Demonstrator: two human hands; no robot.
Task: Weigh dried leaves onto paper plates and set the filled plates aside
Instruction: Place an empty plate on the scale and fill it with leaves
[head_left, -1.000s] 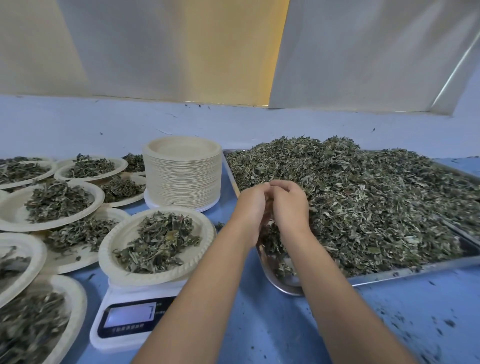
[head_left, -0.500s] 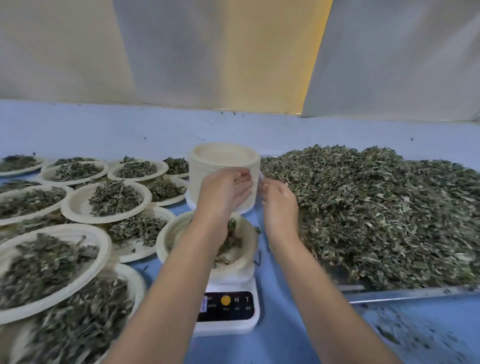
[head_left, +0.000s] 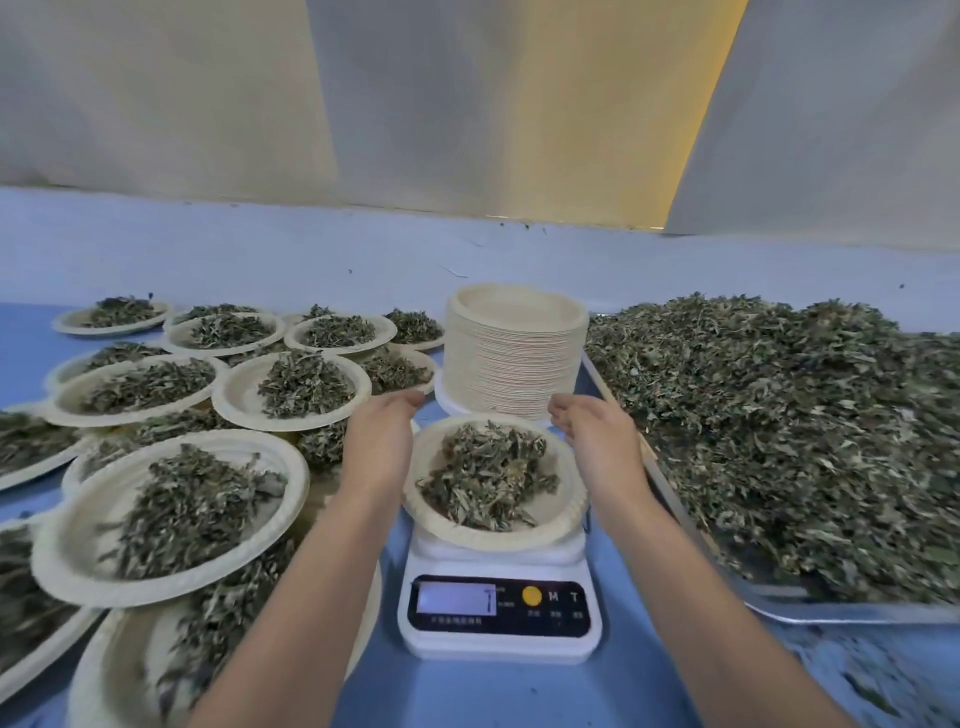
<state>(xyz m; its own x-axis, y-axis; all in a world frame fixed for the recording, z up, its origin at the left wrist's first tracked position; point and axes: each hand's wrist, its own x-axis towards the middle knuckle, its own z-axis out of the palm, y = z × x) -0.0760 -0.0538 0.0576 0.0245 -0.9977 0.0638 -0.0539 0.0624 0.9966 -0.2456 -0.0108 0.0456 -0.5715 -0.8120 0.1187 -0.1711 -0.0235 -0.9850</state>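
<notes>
While left hand and right hand, grips released, flank the plate, filled plates crowd leftward.

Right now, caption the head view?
Left hand and right hand flank a beige paper plate of dried leaves on a white scale.

Both forearms reach forward, left grip and right grip loose-fingered (palms facing inward).
</notes>
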